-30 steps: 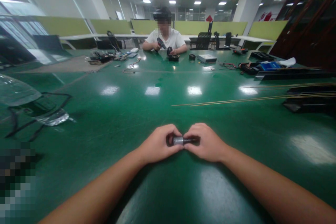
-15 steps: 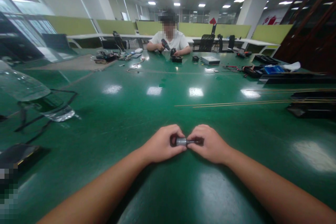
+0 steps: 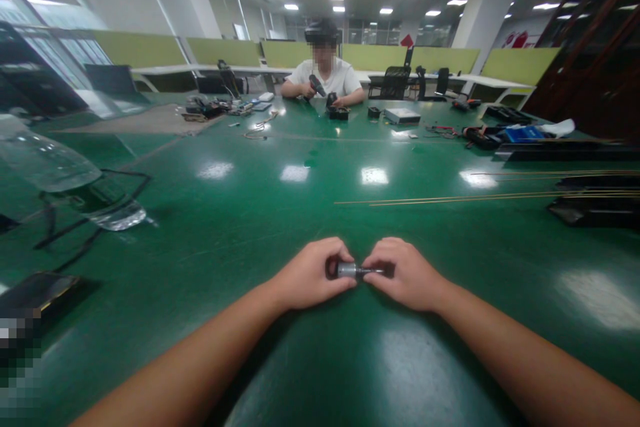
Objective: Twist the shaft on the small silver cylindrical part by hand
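Observation:
Both my hands rest on the green table, close in front of me, meeting around one small part. My left hand is closed round the silver cylindrical end of a small metal part. My right hand pinches the thin dark shaft that sticks out of that part to the right. The fingers hide both far ends of the part.
Long thin brass rods lie across the table to the right, beside black trays. A clear plastic bottle lies at the left on a wire stand, a dark phone nearer. Across the table a person holds a power drill among tools.
My hands have stayed in place; my right hand has slid slightly right, baring more of the thin shaft. The view has shifted a little to the left.

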`<state>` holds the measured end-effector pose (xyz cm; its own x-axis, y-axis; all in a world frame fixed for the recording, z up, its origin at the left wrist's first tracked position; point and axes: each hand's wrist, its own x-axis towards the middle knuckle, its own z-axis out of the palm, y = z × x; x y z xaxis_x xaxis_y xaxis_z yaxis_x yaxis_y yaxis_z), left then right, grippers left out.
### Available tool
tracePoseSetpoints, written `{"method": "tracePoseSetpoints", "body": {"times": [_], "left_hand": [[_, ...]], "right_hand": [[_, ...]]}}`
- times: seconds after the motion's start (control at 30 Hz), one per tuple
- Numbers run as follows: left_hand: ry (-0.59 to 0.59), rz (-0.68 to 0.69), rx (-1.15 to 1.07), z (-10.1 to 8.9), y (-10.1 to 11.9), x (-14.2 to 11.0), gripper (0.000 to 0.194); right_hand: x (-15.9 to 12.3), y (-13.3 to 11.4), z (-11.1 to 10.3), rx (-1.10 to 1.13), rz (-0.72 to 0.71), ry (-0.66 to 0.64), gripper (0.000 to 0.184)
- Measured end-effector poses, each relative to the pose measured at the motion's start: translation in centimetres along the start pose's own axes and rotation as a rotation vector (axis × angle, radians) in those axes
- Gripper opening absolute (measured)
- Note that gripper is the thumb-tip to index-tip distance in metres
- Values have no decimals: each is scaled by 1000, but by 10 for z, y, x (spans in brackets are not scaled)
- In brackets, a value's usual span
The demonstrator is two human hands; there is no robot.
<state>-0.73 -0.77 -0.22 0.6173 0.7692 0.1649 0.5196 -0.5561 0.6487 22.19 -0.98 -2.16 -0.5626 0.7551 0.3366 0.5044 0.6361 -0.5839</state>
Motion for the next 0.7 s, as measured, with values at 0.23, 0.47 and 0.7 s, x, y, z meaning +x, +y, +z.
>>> {"method": "tracePoseSetpoints", "body": {"times": [0.23,0.47,0.7], "left_hand": [[-4,-3,3,0,1,0,19],[-9,-4,-6,-1,1,0,19],[-13,-11,-2,-1,1,0,18]], "right_hand": [[-1,2,-4,-1,1,-24,6],[-3,4,-8,-20,12,-38,6],[-4,10,-15,-23,31,-70,6]]}}
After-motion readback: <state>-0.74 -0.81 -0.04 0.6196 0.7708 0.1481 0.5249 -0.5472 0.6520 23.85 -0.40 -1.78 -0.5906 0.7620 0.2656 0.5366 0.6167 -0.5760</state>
